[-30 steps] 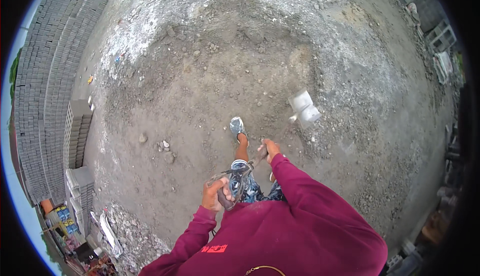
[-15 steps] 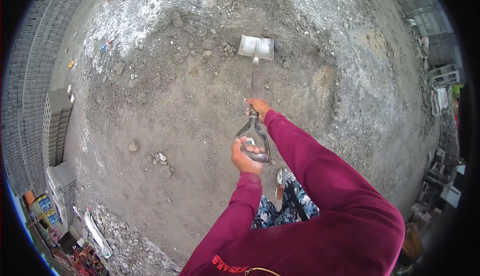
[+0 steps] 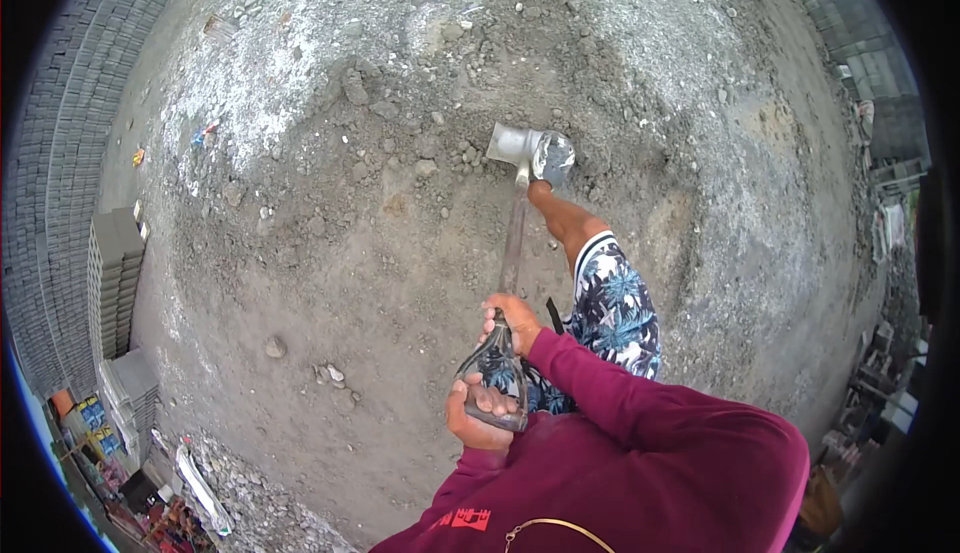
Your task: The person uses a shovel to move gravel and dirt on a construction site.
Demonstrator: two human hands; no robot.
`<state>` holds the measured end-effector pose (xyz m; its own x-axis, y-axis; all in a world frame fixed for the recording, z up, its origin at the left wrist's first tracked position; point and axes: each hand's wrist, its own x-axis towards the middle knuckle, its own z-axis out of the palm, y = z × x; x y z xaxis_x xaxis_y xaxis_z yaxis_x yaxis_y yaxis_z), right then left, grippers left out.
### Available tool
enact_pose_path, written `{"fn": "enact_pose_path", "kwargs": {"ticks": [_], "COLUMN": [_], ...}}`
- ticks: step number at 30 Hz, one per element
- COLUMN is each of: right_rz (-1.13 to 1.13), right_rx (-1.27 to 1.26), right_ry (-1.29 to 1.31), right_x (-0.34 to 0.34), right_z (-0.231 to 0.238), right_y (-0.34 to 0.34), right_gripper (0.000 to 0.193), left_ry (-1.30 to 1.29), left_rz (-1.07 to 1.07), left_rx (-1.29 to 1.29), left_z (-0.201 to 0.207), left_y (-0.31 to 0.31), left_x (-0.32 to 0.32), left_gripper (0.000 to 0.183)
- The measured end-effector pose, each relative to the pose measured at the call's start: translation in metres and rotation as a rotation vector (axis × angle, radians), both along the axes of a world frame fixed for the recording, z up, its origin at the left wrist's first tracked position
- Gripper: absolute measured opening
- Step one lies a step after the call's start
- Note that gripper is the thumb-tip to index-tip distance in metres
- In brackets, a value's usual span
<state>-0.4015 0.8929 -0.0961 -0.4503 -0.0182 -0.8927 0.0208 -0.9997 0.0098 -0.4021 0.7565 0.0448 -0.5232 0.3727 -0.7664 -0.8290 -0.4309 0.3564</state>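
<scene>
Both my hands hold a shovel [image 3: 514,243] that points away from me. My left hand [image 3: 482,415] is wrapped round the grip of its D-shaped handle, close to my body. Just ahead, my right hand [image 3: 516,323] closes round the lower shaft where the handle joins it. The metal blade [image 3: 510,141] lies at the edge of loose grey soil [image 3: 440,168]. My right foot [image 3: 553,158], in a dark shoe with white marks, rests on the blade's right side and hides that part. My right leg is stretched forward.
Stacked grey blocks [image 3: 115,253] stand on the left, with long block rows [image 3: 50,153] behind them. Whitish powdery ground [image 3: 260,93] rings the dug area. Several stones [image 3: 275,347] lie at left. Clutter [image 3: 150,493] fills the lower left, and more piled things [image 3: 870,383] line the right.
My right foot has come forward onto the blade. Both hands and the shovel's handle have drawn back toward my body, and the blade sits lower in view.
</scene>
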Motion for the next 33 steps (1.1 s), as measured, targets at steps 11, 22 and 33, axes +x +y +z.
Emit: {"fn": "enact_pose_path", "kwargs": {"ticks": [11, 22, 33], "right_rz": [0.157, -0.010, 0.006], "right_rx": [0.192, 0.161, 0.165], "right_ry": [-0.339, -0.245, -0.362], "right_x": [-0.016, -0.109, -0.119], "right_z": [-0.004, -0.056, -0.176], "right_y": [-0.033, -0.042, 0.082], "right_gripper": [0.011, 0.012, 0.035], "left_ry": [-0.178, -0.001, -0.239], "left_rz": [0.019, -0.108, -0.078], "left_rx": [-0.018, -0.075, -0.646], "left_z": [-0.027, -0.064, -0.063], "left_y": [-0.045, -0.052, -0.031], "left_x": [-0.011, -0.125, -0.139], "left_gripper": [0.032, 0.035, 0.053]}}
